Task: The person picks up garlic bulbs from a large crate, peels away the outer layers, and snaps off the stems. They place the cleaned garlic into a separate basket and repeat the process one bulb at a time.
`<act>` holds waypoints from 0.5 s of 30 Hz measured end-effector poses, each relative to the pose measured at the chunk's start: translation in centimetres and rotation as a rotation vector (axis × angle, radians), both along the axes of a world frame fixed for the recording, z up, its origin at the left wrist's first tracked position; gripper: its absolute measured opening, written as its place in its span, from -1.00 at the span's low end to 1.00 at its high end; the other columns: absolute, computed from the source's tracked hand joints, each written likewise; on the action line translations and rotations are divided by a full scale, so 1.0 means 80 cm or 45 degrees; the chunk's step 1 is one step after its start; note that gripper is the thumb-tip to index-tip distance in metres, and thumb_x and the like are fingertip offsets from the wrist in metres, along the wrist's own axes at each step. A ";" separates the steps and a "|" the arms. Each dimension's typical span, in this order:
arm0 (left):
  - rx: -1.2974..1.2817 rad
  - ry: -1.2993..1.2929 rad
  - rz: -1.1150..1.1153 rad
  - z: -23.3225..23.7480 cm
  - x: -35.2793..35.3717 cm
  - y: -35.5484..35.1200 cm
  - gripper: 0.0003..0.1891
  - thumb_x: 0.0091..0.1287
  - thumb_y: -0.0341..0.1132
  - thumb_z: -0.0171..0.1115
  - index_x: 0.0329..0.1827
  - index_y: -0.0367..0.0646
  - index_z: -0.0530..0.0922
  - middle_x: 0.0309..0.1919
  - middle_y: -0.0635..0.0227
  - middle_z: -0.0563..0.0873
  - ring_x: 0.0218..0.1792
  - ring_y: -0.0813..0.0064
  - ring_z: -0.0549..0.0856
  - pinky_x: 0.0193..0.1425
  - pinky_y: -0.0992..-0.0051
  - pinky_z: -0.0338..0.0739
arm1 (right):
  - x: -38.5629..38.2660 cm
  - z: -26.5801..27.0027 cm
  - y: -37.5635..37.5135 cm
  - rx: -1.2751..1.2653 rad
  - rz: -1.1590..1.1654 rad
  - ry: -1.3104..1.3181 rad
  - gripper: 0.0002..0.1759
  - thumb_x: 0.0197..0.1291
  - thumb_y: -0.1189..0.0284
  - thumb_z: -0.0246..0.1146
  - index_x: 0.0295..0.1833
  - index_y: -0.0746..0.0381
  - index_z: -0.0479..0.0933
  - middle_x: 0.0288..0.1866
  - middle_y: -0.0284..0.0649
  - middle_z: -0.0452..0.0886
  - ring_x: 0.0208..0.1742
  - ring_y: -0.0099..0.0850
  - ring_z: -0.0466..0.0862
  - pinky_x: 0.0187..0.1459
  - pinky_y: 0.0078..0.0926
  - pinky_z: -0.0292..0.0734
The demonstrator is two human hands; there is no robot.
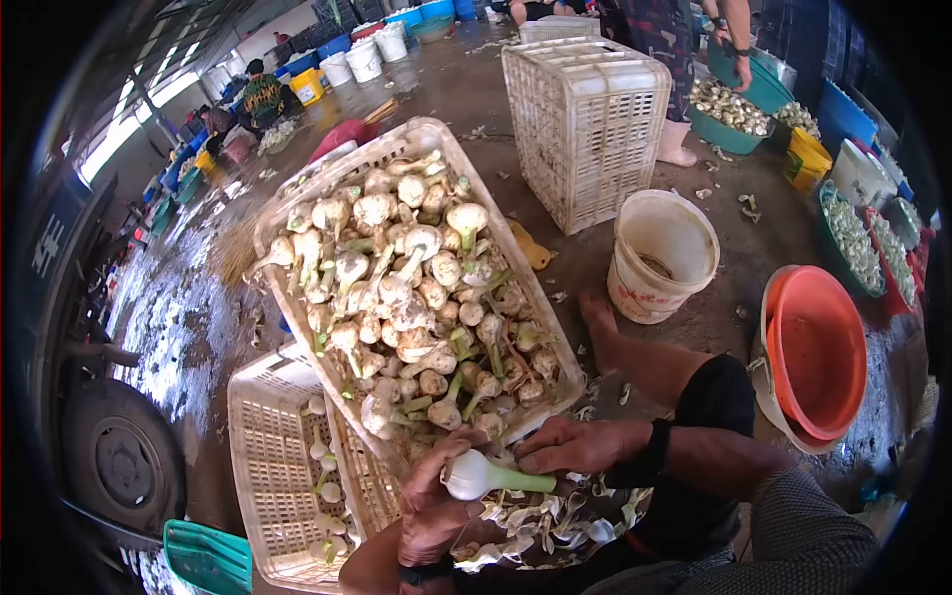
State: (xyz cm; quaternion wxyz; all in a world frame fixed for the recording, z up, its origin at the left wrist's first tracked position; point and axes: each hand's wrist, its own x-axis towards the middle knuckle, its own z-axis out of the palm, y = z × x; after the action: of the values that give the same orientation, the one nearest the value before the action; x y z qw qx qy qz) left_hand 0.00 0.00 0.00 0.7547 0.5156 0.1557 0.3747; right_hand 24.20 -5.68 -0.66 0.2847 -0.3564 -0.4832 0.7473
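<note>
A peeled white garlic bulb (470, 476) with a thick green stem lies in my left hand (433, 508), whose fingers wrap round its left side. Just above the stem is my right hand (585, 443), its fingers curled and pressed together; what they pinch, if anything, is hidden. Beyond both hands a tilted plastic crate (531, 322) is heaped with unpeeled, soil-stained garlic bulbs (397, 288). Strips of garlic skin (555, 521) lie scattered below my hands.
A lower crate (268, 446) at the left holds several peeled bulbs. A white bucket (662, 260), an upright crate (595, 129) and an orange basin (818, 352) stand to the right. Other people work at the back, near a green tub (729, 134) of garlic.
</note>
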 end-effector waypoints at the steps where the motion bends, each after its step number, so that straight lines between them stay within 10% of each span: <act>1: -0.055 -0.034 -0.023 -0.004 -0.004 0.000 -0.23 -0.13 -0.60 0.43 0.30 -0.09 0.49 0.28 0.00 0.50 0.26 0.01 0.57 0.33 0.06 0.49 | -0.001 -0.002 0.001 -0.006 -0.006 0.039 -0.59 0.46 0.13 0.12 -0.01 0.26 0.65 -0.47 -0.42 0.58 -0.45 -0.71 0.50 -0.40 -0.64 0.40; 11: -0.042 -0.025 -0.004 -0.001 0.011 -0.004 -0.27 -0.05 -0.79 0.28 0.27 -0.07 0.49 0.23 0.04 0.52 0.22 0.09 0.59 0.26 0.17 0.59 | -0.007 -0.008 -0.003 0.046 -0.289 -0.122 -0.54 0.43 0.19 0.14 0.15 0.36 0.57 -0.27 -0.30 0.68 -0.22 -0.63 0.57 -0.16 -0.63 0.48; 15: -0.029 0.043 0.107 -0.005 0.014 -0.007 -0.27 -0.05 -0.85 0.31 0.23 -0.05 0.50 0.24 0.07 0.52 0.22 0.15 0.59 0.23 0.19 0.62 | 0.004 0.005 -0.001 -0.063 -0.216 0.046 -0.54 0.46 0.14 0.09 0.04 0.36 0.59 -0.40 -0.32 0.64 -0.43 -0.61 0.60 -0.37 -0.62 0.51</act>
State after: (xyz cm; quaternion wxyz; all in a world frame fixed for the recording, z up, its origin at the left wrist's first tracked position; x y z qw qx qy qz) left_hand 1.15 -0.54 -0.40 0.7413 0.5064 0.1941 0.3953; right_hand 24.49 -5.72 -0.29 0.3468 -0.3897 -0.4274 0.7384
